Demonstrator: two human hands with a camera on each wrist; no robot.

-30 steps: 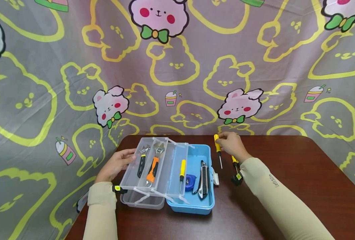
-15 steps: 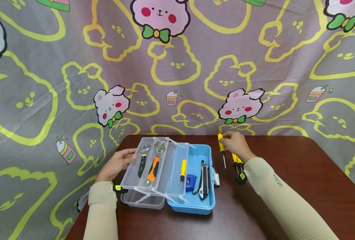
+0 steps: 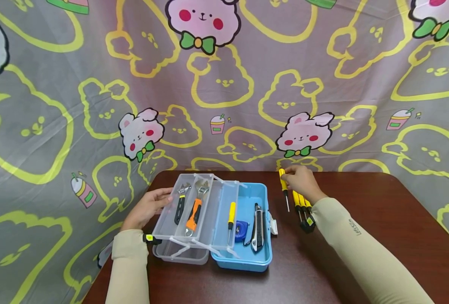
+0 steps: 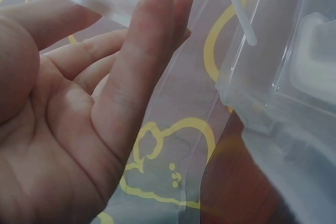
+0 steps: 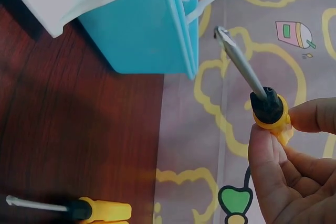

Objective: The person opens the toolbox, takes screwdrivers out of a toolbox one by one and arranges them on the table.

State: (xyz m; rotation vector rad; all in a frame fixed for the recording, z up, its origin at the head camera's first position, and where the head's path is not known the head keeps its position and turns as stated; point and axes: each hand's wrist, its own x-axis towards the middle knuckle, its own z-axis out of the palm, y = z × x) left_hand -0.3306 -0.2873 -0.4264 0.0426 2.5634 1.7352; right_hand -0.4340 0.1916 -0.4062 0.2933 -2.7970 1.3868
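My right hand [image 3: 302, 181] pinches the yellow handle of a screwdriver [image 3: 283, 181] between thumb and fingers, to the right of the blue toolbox [image 3: 243, 266]. In the right wrist view its black collar and steel shaft [image 5: 244, 69] stick out past the fingertips. On the table below that wrist lie several more yellow screwdrivers [image 3: 297, 199], partly hidden. At the toolbox's left side my left hand [image 3: 146, 209] holds the edge of the clear tray [image 3: 163, 221], thumb near the top edge. That tray carries a black-handled adjustable wrench [image 3: 179, 207] and an orange-handled one [image 3: 194, 213].
A second clear tray [image 3: 211, 211] bears another yellow screwdriver [image 3: 231, 217]. Inside the blue box are a blue tape measure [image 3: 241, 231] and a utility knife [image 3: 258, 230]. A white latch [image 3: 273, 226] juts from its right side. Patterned cloth [image 3: 247, 84] hangs behind the brown table [image 3: 376, 211].
My right hand has shifted slightly right with the screwdriver, away from the toolbox. More of the screwdrivers beneath its wrist now show. The left hand keeps its place on the tray.
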